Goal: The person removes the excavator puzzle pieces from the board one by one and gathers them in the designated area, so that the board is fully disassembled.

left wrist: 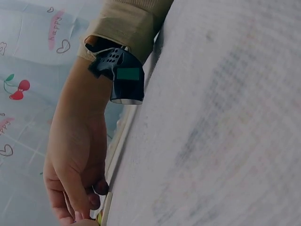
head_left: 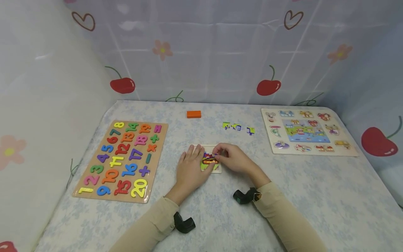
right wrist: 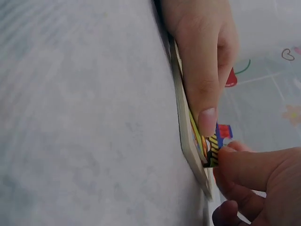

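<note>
A small jigsaw board [head_left: 219, 171] with a pale frame lies in front of the person, its picture showing a colourful vehicle. My left hand [head_left: 190, 168] lies over its left side with the fingers stretched out. In the right wrist view, the left thumb [right wrist: 204, 89] rests on the picture. From the right, my right hand [head_left: 234, 158] pinches a puzzle piece [right wrist: 225, 131] with red and blue on it at the picture. That piece is partly hidden by the fingertips. In the left wrist view, the right hand [left wrist: 77, 155] reaches down to the board.
Several loose puzzle pieces [head_left: 237, 127] lie beyond the right hand. An orange block [head_left: 193, 114] sits farther back. At left is a number board [head_left: 157, 157] with coloured numerals; at right, a picture puzzle board [head_left: 267, 129]. Black wrist cameras [head_left: 184, 224] hang below both sleeves.
</note>
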A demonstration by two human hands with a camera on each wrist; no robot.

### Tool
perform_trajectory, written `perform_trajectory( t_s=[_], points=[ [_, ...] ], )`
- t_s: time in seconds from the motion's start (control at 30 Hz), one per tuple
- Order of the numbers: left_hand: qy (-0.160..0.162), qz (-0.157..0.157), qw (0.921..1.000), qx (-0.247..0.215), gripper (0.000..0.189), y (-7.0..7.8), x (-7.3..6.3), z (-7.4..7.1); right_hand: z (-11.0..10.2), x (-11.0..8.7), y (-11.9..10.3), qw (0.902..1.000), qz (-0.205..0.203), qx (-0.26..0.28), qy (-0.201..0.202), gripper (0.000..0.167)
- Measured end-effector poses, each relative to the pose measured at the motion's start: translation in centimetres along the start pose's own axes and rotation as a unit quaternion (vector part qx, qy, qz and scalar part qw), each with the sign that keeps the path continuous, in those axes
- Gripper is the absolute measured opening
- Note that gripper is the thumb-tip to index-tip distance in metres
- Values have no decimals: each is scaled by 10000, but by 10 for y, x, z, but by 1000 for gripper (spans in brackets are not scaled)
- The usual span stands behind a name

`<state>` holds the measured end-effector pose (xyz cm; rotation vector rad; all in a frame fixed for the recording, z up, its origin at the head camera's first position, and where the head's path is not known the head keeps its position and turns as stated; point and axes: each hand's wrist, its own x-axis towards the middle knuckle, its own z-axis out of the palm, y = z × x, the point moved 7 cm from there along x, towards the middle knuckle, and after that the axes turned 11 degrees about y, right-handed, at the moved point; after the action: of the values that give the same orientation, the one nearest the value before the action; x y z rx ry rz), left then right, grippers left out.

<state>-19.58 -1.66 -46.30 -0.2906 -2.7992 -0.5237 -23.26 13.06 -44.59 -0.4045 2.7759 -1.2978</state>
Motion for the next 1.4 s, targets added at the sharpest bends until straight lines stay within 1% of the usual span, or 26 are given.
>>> perform_trajectory(
  t_s=[0.2, 0.33, 0.47, 0.53, 0.73, 0.8, 0.93, 1.0, 1.1, 1.17, 1.33, 1.4],
  points=[
    [-7, -2, 10000, -46, 75, 0, 1, 0, 3, 7, -5, 9997, 142, -205, -39, 6],
    [-5, -8, 10000, -45, 75, 0, 0, 0, 4, 9, -7, 9995, -9, -286, -167, 7],
    [-14, -32, 10000, -44, 75, -2, 0, 0, 3, 7, -5, 9992, -173, -105, -359, 4],
    [-19, -42, 10000, -42, 76, -2, 0, 1, 3, 6, -5, 9990, -245, -42, -383, 4],
    [-20, 0, 10000, -45, 76, -1, 0, 1, 4, 7, -8, 9987, -390, -194, -275, 5],
    [-44, -19, 10000, -78, 76, -1, 0, 1, 6, 8, -10, 9985, -410, -154, -333, 5],
    [-69, -70, 9999, -101, 76, -2, 0, 0, 7, 6, -14, 9971, -573, -103, -493, 5],
    [-67, -69, 9999, -79, 76, -2, -1, 0, 7, 6, -13, 9972, -545, -122, -489, 5],
    [-66, -56, 9999, -69, 77, -2, -1, 0, 6, 5, -10, 9985, -345, -198, -385, 5],
    [-64, -44, 9999, -77, 76, -1, -1, 0, 6, 6, -9, 9987, -280, -218, -355, 5],
    [-29, -47, 9999, -132, 75, 0, -1, -1, 8, 6, -14, 9969, -520, -183, -556, 5],
    [-23, -53, 9999, -151, 74, 0, -1, -2, 8, 6, -14, 9966, -542, -165, -602, 6]
  ],
)
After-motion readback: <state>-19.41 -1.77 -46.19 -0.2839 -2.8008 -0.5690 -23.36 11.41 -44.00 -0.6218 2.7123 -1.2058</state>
